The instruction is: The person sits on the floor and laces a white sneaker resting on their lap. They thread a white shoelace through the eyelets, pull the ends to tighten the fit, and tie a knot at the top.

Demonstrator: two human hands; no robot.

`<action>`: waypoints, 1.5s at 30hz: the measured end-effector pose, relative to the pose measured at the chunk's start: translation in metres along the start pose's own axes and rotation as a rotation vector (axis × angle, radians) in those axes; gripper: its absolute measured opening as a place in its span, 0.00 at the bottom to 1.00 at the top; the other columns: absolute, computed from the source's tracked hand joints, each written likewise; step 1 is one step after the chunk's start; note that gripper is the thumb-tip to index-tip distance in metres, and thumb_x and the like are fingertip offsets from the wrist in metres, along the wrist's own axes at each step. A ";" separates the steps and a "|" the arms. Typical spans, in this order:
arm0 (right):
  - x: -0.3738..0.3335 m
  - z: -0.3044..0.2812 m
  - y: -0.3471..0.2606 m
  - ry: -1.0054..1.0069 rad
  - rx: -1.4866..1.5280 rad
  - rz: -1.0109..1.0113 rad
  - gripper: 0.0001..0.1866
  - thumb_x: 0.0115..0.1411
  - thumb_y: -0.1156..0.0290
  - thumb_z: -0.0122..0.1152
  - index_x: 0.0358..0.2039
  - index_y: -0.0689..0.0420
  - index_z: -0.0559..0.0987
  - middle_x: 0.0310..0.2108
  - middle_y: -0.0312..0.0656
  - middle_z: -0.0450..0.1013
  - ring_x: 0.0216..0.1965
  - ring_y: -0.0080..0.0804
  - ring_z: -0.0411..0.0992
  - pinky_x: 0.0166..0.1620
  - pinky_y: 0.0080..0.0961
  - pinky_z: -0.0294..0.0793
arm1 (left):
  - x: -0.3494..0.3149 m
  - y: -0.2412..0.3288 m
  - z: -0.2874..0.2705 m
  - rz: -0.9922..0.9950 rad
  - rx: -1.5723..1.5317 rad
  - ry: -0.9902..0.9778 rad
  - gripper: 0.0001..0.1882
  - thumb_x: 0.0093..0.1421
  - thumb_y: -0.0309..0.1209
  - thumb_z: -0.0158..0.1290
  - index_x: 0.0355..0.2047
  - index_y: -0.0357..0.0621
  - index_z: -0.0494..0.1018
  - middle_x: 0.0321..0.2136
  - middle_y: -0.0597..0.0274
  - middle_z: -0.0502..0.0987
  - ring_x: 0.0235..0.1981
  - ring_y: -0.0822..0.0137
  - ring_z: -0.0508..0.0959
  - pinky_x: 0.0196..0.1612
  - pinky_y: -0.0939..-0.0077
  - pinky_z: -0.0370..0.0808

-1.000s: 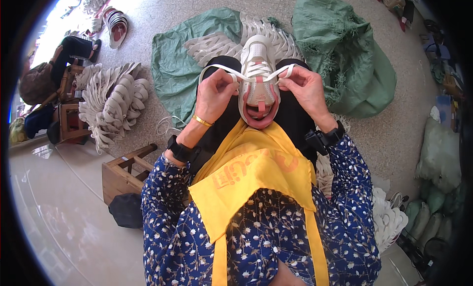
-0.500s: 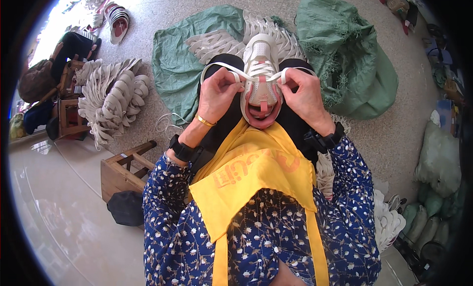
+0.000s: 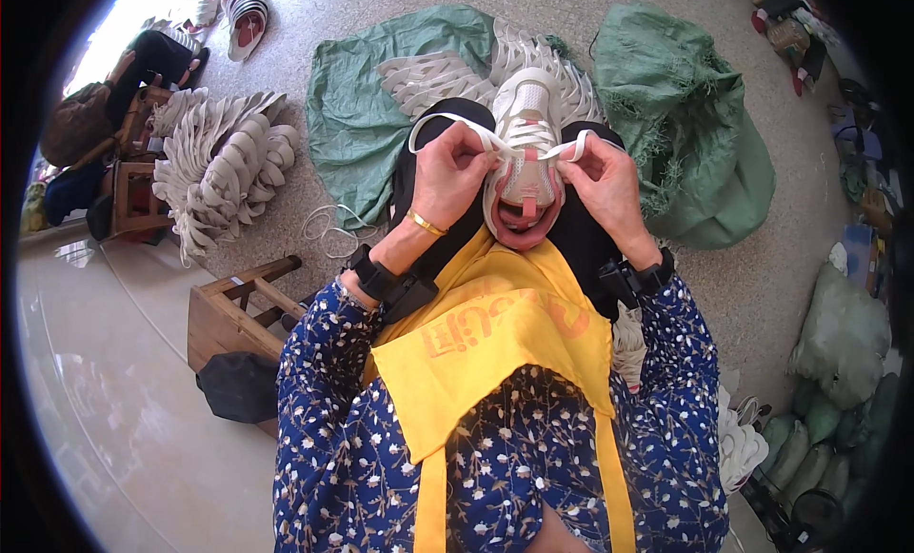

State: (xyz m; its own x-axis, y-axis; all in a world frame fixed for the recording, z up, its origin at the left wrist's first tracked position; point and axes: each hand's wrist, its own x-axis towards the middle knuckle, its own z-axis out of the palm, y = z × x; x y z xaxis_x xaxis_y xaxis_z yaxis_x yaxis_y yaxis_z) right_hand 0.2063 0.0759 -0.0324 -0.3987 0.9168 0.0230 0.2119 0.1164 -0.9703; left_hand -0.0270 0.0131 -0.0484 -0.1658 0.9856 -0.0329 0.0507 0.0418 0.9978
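A white and beige sneaker [image 3: 519, 177] with a pink lining rests between my knees, its toe pointing away from me. White laces cross its upper part. My left hand [image 3: 449, 175] pinches the white shoelace [image 3: 430, 115] on the left side, close to the top eyelets. On the other side my right hand [image 3: 606, 187] grips the lace between thumb and fingers. Both lace ends loop outward over my knees. The pink tongue tab [image 3: 529, 207] stands in the shoe's opening. A yellow apron [image 3: 495, 315] covers my lap.
Rows of white shoes [image 3: 438, 85] lie beyond my knees on a green sack [image 3: 347, 101]. Another green sack [image 3: 695, 125] is bunched at the right. A pile of shoes [image 3: 224, 163] and a wooden stool [image 3: 233, 325] are at the left. Beyond, another person [image 3: 157, 58] sits.
The whole view has shifted slightly, with the shoe and hands now a little further right. Both hands keep hold of the lace beside the top eyelets.
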 end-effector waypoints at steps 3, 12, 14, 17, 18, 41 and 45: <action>-0.001 -0.001 0.002 -0.004 0.021 0.012 0.04 0.60 0.81 0.66 0.34 0.61 0.79 0.30 0.34 0.80 0.31 0.15 0.77 0.36 0.16 0.77 | -0.002 0.016 0.002 0.033 0.263 0.038 0.06 0.60 0.18 0.59 0.31 0.36 0.72 0.29 0.62 0.81 0.32 0.76 0.81 0.39 0.79 0.80; -0.002 0.001 -0.006 0.020 -0.005 0.001 0.04 0.61 0.80 0.66 0.34 0.62 0.78 0.30 0.34 0.80 0.32 0.15 0.78 0.36 0.17 0.78 | -0.003 0.028 0.018 0.512 0.682 0.068 0.07 0.55 0.18 0.58 0.31 0.36 0.71 0.24 0.55 0.78 0.24 0.70 0.81 0.30 0.76 0.77; -0.003 0.001 -0.010 0.043 -0.012 0.010 0.05 0.60 0.80 0.67 0.33 0.62 0.78 0.29 0.35 0.80 0.31 0.18 0.78 0.35 0.17 0.77 | -0.001 0.023 0.012 0.281 0.514 0.052 0.07 0.56 0.19 0.59 0.31 0.36 0.70 0.24 0.59 0.78 0.25 0.74 0.80 0.31 0.77 0.77; -0.010 -0.003 -0.018 0.081 -0.230 0.013 0.07 0.57 0.79 0.69 0.32 0.61 0.76 0.25 0.38 0.77 0.27 0.23 0.77 0.33 0.20 0.77 | 0.005 0.006 0.002 0.054 0.316 0.048 0.08 0.58 0.21 0.60 0.29 0.36 0.70 0.25 0.66 0.78 0.28 0.78 0.79 0.32 0.80 0.78; -0.013 -0.004 -0.022 0.099 -0.338 0.014 0.08 0.57 0.79 0.70 0.32 0.61 0.76 0.24 0.39 0.76 0.25 0.26 0.77 0.32 0.21 0.76 | 0.004 0.010 0.002 0.045 0.334 0.067 0.08 0.58 0.21 0.60 0.28 0.36 0.70 0.25 0.66 0.78 0.28 0.78 0.80 0.32 0.80 0.79; -0.018 0.015 -0.025 0.144 -0.596 -0.256 0.10 0.56 0.81 0.60 0.40 0.62 0.76 0.34 0.52 0.75 0.36 0.54 0.76 0.38 0.44 0.76 | -0.017 0.037 0.017 0.412 0.621 0.040 0.13 0.54 0.25 0.63 0.35 0.37 0.70 0.29 0.57 0.71 0.27 0.61 0.76 0.30 0.70 0.74; -0.020 0.013 -0.025 0.103 -0.680 -0.390 0.11 0.55 0.83 0.59 0.40 0.61 0.75 0.36 0.50 0.76 0.37 0.52 0.77 0.39 0.43 0.77 | -0.018 0.030 0.017 0.442 0.743 0.021 0.12 0.58 0.25 0.58 0.39 0.36 0.68 0.34 0.50 0.71 0.36 0.49 0.75 0.39 0.58 0.74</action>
State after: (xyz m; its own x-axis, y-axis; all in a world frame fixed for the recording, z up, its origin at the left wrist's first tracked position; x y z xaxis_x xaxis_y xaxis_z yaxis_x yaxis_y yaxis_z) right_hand 0.1972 0.0497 -0.0120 -0.4787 0.7888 0.3855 0.5859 0.6140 -0.5288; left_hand -0.0060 -0.0008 -0.0185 0.0033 0.9340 0.3574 0.7441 -0.2411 0.6230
